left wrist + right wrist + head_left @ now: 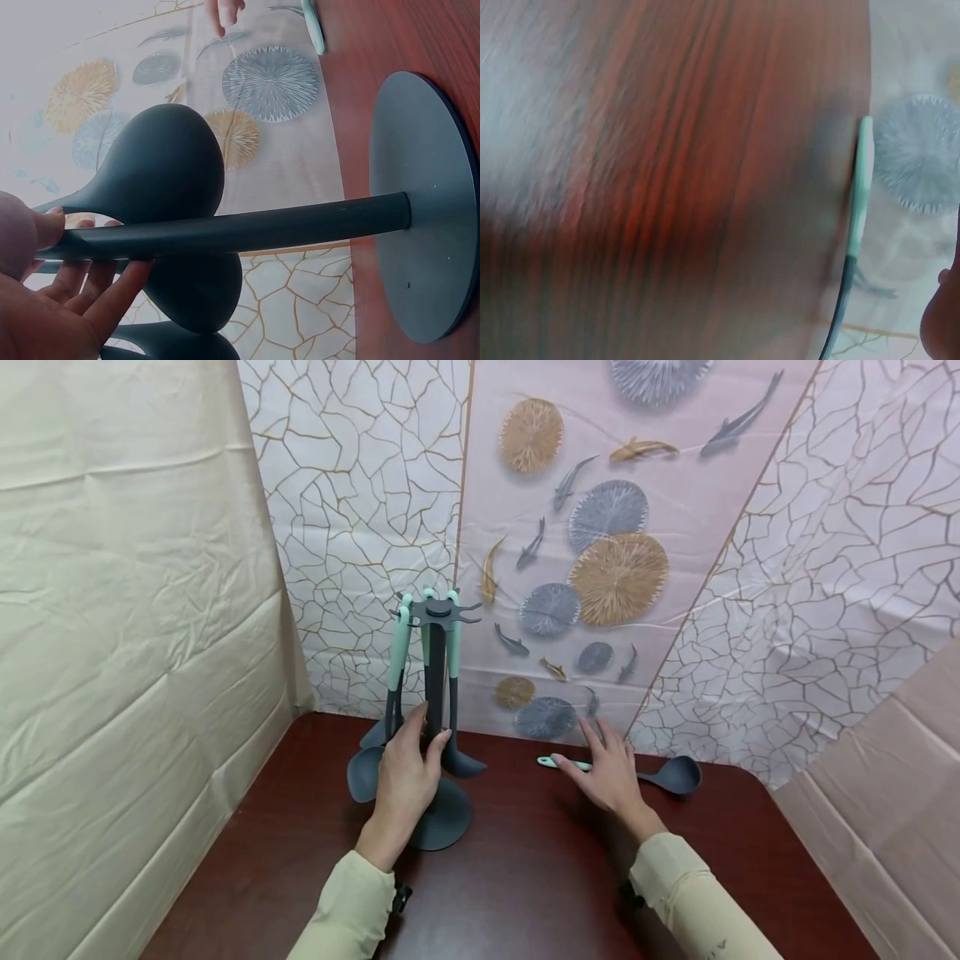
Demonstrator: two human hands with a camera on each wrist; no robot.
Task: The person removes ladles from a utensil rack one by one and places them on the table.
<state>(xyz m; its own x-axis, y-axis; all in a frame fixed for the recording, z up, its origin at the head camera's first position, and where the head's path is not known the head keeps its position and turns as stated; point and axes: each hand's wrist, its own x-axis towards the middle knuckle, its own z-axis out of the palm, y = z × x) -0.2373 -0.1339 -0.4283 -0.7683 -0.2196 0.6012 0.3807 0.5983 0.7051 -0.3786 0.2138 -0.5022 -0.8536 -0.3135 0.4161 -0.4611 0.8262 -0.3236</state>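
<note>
A dark grey utensil stand [437, 660] with a hooked top and a round base [420, 225] is upright on the table's left half. My left hand [405, 781] grips its pole [300, 225], thumb on one side and fingers on the other. Several grey utensils with mint-green handles [400, 652] hang from the hooks, some partly behind my hand. To the right, a ladle [678, 775] lies near the table's back edge, its mint handle [861, 187] pointing left. Over its middle hovers my right hand [611, 777], fingers spread, not visibly gripping it.
The dark red wooden table [510, 877] ends at a patterned backdrop [360, 527] just behind the stand and ladle. A beige cloth wall [150, 610] rises on the left, with another cloth [885, 777] on the right.
</note>
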